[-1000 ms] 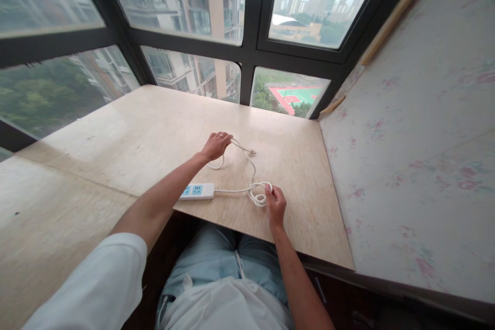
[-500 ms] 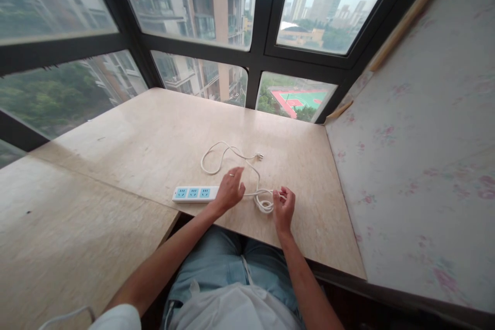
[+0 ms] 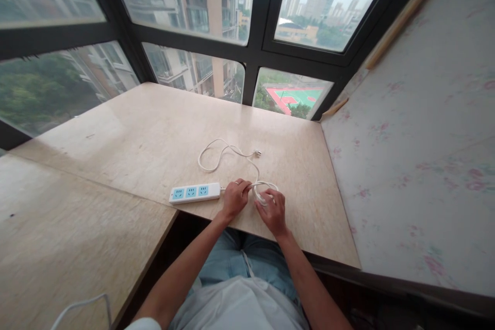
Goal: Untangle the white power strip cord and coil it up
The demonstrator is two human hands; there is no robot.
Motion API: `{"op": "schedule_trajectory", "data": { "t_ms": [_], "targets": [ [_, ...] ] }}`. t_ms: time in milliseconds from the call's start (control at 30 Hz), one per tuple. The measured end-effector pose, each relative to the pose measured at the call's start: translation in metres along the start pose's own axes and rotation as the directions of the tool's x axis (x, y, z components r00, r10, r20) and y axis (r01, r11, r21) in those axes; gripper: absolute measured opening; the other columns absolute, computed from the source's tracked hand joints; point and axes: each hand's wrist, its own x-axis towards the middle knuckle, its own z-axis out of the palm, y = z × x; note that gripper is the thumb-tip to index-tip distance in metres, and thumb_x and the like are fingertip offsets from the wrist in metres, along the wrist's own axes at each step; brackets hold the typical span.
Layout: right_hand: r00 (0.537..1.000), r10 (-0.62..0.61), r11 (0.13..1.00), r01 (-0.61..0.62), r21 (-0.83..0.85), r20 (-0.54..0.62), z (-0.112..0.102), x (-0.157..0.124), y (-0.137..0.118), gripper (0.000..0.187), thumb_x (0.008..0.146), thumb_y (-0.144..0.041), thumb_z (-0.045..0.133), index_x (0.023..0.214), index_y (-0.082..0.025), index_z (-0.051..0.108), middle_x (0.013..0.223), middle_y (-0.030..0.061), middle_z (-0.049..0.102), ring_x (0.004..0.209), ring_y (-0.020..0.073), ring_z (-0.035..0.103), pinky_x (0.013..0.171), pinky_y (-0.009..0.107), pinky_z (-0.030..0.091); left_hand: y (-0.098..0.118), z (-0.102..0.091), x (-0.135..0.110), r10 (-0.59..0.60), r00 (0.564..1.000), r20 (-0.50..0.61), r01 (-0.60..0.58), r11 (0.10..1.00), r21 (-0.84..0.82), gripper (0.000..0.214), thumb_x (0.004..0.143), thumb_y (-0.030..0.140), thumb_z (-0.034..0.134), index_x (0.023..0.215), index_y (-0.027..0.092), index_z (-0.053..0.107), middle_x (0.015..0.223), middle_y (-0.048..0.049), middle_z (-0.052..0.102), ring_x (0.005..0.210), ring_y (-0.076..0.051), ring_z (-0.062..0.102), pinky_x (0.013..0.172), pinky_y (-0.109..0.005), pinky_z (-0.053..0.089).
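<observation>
You have one left hand (image 3: 236, 198) and one right hand (image 3: 273, 211) here, one power strip (image 3: 214, 190) with three blue sockets (image 3: 191, 192), one white cord (image 3: 266, 183) with one plug (image 3: 257, 153), and one other cable (image 3: 83, 301) at near left

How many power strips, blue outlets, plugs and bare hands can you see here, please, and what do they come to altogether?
Power strip: 1
Blue outlets: 3
Plug: 1
Bare hands: 2 (left hand, right hand)
Total: 7

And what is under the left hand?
White cord shows on both sides of the left hand: a short piece at the power strip, loops by the right hand. What lies beneath is covered.
</observation>
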Motion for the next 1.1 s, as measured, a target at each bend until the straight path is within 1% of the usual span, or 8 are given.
{"op": "schedule_trajectory", "data": {
  "t_ms": [167, 300, 400, 533, 667, 800, 967, 1100],
  "targets": [
    [0.971, 0.206, 0.960, -0.177, 0.216, -0.124, -0.003, -0.001, 0.003, 0.074, 0.084, -0.035, 0.063, 0.145, -0.019, 0.026, 0.143, 0.0191, 0.032, 0.135, 0.0322, 0.034, 0.106, 0.055, 0.036, 0.000, -0.003, 0.000, -0.028, 0.988, -0.155, -0.012, 0.967, -0.256, 0.014, 0.092, 0.024, 0.050, 0.092, 0.018, 0.062, 0.085, -0.0041, 0.063, 0.081, -0.014, 0.057, 0.074, -0.026, 0.043],
    [0.963, 0.225, 0.853, -0.268, 0.447, 0.149, -0.001, -0.001, 0.008, 0.087, 0.085, -0.040, 0.060, 0.151, -0.017, 0.007, 0.152, 0.0197, 0.023, 0.139, 0.0309, 0.030, 0.111, 0.052, 0.033, -0.002, -0.005, 0.000, -0.088, 0.974, -0.208, 0.014, 0.944, -0.330, 0.014, 0.093, 0.025, 0.048, 0.088, 0.018, 0.060, 0.082, -0.0031, 0.061, 0.077, -0.013, 0.057, 0.072, -0.025, 0.043],
    [0.961, 0.120, 0.882, -0.220, 0.418, 0.251, 0.006, 0.000, 0.010, 0.082, 0.085, -0.033, 0.061, 0.150, -0.019, 0.014, 0.150, 0.0166, 0.030, 0.140, 0.0294, 0.029, 0.112, 0.050, 0.030, -0.003, -0.004, 0.000, -0.125, 0.966, -0.226, 0.043, 0.941, -0.334, 0.014, 0.092, 0.024, 0.047, 0.084, 0.018, 0.057, 0.079, -0.0022, 0.060, 0.074, -0.012, 0.055, 0.069, -0.024, 0.042],
    [0.978, 0.032, 0.953, -0.092, 0.288, 0.207, 0.021, 0.010, 0.007, 0.066, 0.086, -0.023, 0.054, 0.147, -0.019, 0.028, 0.144, 0.0152, 0.040, 0.137, 0.0277, 0.034, 0.110, 0.050, 0.032, -0.003, -0.004, 0.000, -0.179, 0.961, -0.210, 0.090, 0.922, -0.376, 0.014, 0.091, 0.022, 0.046, 0.081, 0.018, 0.055, 0.077, -0.0017, 0.059, 0.072, -0.013, 0.054, 0.067, -0.024, 0.041],
    [0.981, -0.008, 0.991, -0.018, 0.130, 0.196, 0.023, 0.028, 0.006, 0.025, 0.088, -0.022, 0.056, 0.112, -0.022, 0.064, 0.109, 0.0090, 0.063, 0.113, 0.0241, 0.052, 0.101, 0.045, 0.037, -0.004, -0.004, -0.001, -0.232, 0.959, -0.163, 0.145, 0.896, -0.419, 0.016, 0.090, 0.024, 0.045, 0.080, 0.019, 0.056, 0.078, -0.0023, 0.059, 0.073, -0.014, 0.054, 0.067, -0.025, 0.041],
    [0.976, -0.048, 0.988, 0.015, 0.153, 0.214, 0.002, 0.044, 0.010, 0.009, 0.088, -0.025, 0.061, 0.084, -0.022, 0.068, 0.078, 0.0039, 0.062, 0.087, 0.0190, 0.056, 0.091, 0.040, 0.040, -0.006, -0.003, -0.002, -0.298, 0.936, -0.188, 0.194, 0.881, -0.431, 0.018, 0.090, 0.027, 0.043, 0.082, 0.019, 0.056, 0.076, -0.0022, 0.058, 0.071, -0.014, 0.053, 0.066, -0.026, 0.040],
    [0.953, -0.092, 0.959, 0.006, 0.282, 0.290, -0.044, 0.049, 0.020, 0.013, 0.088, -0.029, 0.061, 0.081, -0.019, 0.066, 0.070, 0.0031, 0.060, 0.071, 0.0158, 0.055, 0.073, 0.032, 0.044, -0.006, -0.003, -0.002, -0.350, 0.906, -0.238, 0.244, 0.891, -0.383, 0.024, 0.093, 0.035, 0.043, 0.082, 0.018, 0.056, 0.073, -0.0019, 0.058, 0.068, -0.014, 0.052, 0.065, -0.026, 0.038],
    [0.937, 0.029, 0.966, -0.116, 0.230, 0.348, -0.081, 0.047, 0.024, 0.021, 0.091, -0.032, 0.055, 0.082, -0.017, 0.067, 0.063, 0.0023, 0.058, 0.060, 0.0137, 0.052, 0.060, 0.027, 0.041, -0.006, -0.003, -0.001, -0.307, 0.905, -0.296, 0.216, 0.928, -0.305, 0.025, 0.094, 0.036, 0.043, 0.082, 0.018, 0.057, 0.075, -0.0025, 0.059, 0.068, -0.014, 0.053, 0.065, -0.026, 0.038]
  ]
}}
